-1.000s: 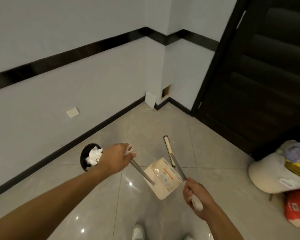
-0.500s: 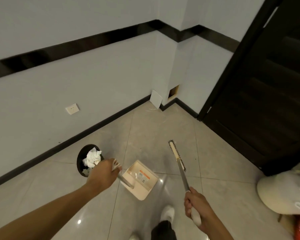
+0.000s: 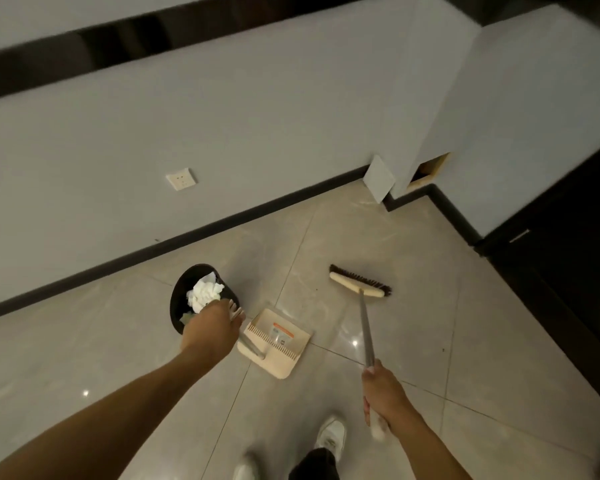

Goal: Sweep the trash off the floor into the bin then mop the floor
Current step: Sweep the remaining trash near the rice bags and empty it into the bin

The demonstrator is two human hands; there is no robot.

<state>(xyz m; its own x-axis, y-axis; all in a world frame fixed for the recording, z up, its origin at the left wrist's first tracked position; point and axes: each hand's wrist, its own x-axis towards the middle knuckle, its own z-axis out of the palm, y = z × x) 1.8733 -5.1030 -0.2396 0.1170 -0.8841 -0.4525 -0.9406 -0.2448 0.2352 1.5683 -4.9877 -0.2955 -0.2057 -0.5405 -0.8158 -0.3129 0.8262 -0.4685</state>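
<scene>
My left hand (image 3: pixel 211 330) grips the top of the dustpan's metal handle. The cream dustpan (image 3: pixel 280 344) sits low over the tiled floor, just right of the black bin (image 3: pixel 178 301). Crumpled white paper (image 3: pixel 203 293) lies in the bin, beside my left hand. My right hand (image 3: pixel 383 393) holds the broom's grey handle near its white end. The broom head (image 3: pixel 359 285), cream with dark bristles, is turned sideways near the floor to the right of the dustpan.
A grey wall with a black skirting (image 3: pixel 222 226) runs behind the bin, with a socket (image 3: pixel 181 179) on it. A white panel (image 3: pixel 379 178) leans in the corner by a small opening (image 3: pixel 430 169). A dark door (image 3: pixel 568 244) is at the right. My shoes (image 3: pixel 331 434) are below.
The view has swung left and down; the stool at the right has left the frame. The dustpan has come down beside the bin, and the broom head has turned sideways.
</scene>
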